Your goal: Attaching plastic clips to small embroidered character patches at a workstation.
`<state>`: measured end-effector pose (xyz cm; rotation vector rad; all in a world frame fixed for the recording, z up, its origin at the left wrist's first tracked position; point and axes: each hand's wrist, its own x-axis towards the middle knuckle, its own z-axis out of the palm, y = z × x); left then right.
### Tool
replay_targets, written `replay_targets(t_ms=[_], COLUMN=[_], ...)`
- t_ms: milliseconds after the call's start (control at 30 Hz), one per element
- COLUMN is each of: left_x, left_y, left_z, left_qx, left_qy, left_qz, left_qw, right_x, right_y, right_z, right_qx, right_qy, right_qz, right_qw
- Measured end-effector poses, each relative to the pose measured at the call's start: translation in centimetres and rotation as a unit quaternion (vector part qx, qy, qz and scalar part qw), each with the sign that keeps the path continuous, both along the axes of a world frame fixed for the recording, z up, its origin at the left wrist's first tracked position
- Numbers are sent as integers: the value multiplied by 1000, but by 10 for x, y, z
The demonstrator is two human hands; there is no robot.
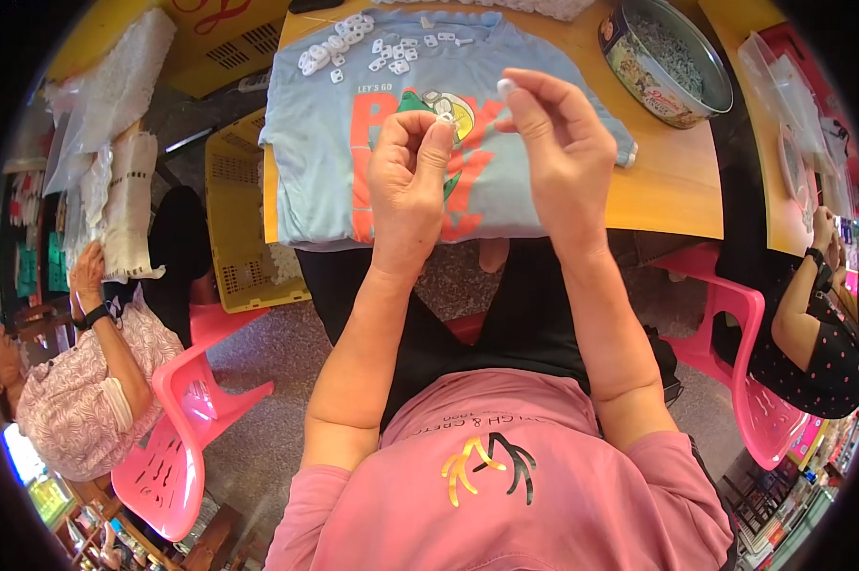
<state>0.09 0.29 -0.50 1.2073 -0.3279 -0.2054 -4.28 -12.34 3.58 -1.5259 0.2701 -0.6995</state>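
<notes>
Above a light blue T-shirt [315, 171] with an orange print, spread over the table, both my hands are raised a little apart. My left hand [408, 176] is closed in a pinch on a small white plastic piece [445, 118], mostly hidden by the fingertips. Between thumb and forefinger my right hand [567, 143] pinches another small white piece [505, 87]. Farther off on the shirt lie several loose white plastic pieces [398, 54] with dark holes. To their left, more such pieces [334, 43] sit in a heap.
A round tin [672, 116] full of small grey metal parts stands at the table's [677, 181] far right. Left of the table is a yellow crate [239, 228]. Pink chairs [177, 447] flank me. One co-worker [96, 371] sits at left, another [810, 333] at right.
</notes>
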Motion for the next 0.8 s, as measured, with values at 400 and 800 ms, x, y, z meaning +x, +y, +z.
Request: replay_targets(t_ms=[400,800], left_x=[-4,-2], left_y=[-3,-2], left_z=[9,6], left_qx=[-45,-26], left_qy=[53,26], left_qz=[7,-1], left_qw=[998,999], right_x=[-1,-4], right_y=[1,-1], right_z=[-2,-4], right_qx=[160,168], right_qy=[73,83], right_qz=[146,156], right_qw=[974,970])
